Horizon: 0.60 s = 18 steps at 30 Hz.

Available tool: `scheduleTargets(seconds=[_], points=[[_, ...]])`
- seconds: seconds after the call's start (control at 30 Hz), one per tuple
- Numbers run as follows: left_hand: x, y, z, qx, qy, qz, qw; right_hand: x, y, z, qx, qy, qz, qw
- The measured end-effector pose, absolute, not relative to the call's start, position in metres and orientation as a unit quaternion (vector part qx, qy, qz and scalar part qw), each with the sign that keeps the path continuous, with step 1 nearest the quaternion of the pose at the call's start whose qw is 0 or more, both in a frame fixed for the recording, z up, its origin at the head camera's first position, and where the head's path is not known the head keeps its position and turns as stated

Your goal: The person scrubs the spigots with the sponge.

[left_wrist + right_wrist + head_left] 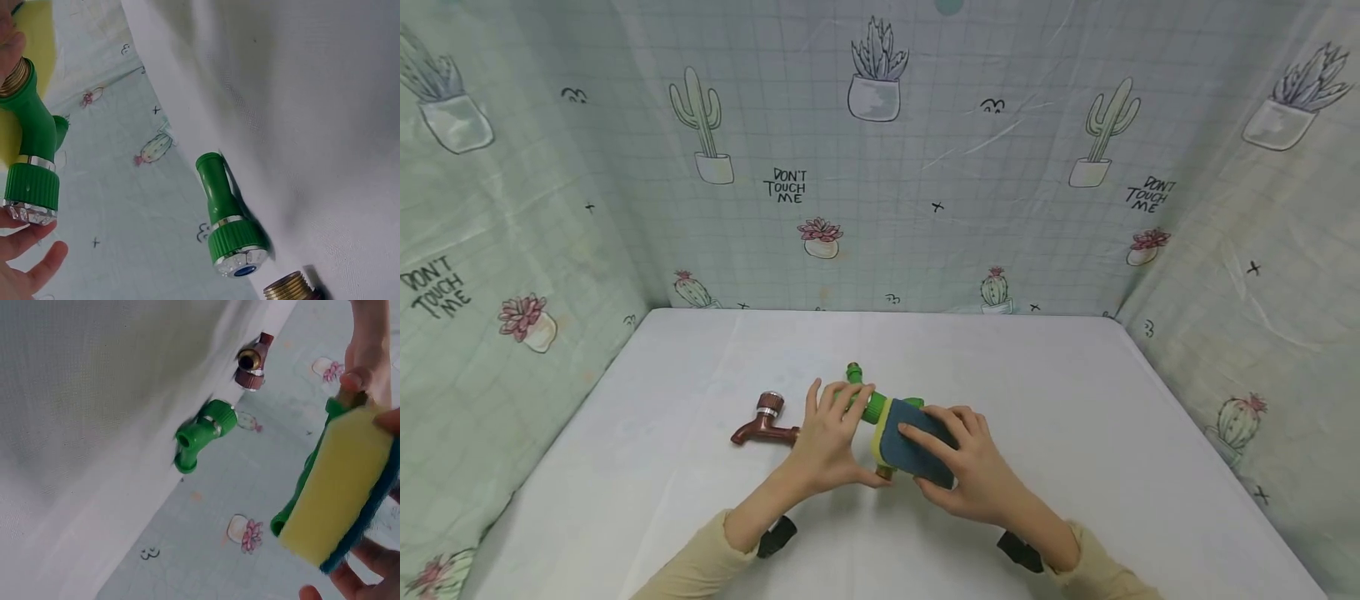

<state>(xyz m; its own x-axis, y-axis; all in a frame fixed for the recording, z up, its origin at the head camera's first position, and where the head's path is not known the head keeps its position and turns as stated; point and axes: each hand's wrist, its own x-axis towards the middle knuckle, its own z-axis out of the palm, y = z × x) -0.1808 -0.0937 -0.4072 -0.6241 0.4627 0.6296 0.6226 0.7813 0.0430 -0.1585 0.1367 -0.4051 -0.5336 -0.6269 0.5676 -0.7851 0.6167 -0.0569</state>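
Note:
My left hand (832, 446) holds a green faucet (874, 407) between thumb and fingers. The thumb sits at its brass threaded end, and the fingertips touch the ribbed knob with a silver cap (32, 194). From the other side, my right hand (973, 467) grips a sponge (917, 442), yellow foam with a dark blue scouring layer. The yellow face (344, 481) lies against the faucet's body and hides part of it, while the blue layer is under the right fingers. Both things are held above the white table.
A second green faucet (222, 194) lies on the white table (1000, 358), beyond the left hand. Left of that hand lies a reddish-brown faucet (765, 429), its threaded end overlapped by the hand. A cactus-printed cloth (925, 150) surrounds the table at the back and sides.

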Motion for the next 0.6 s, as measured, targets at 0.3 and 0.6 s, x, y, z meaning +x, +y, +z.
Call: scheduleTargets(seconds=[0.3,0.6], points=[[-0.178,-0.099,-0.397,-0.299,-0.893,-0.133,0.31,-0.154,0.134,-0.403,0.418,-0.853,0.156,0.27],[-0.172,-0.099,-0.395,-0.317,-0.882,-0.167,0.307,-0.174,0.141,-0.394,0.381,-0.858,0.164,0.304]])
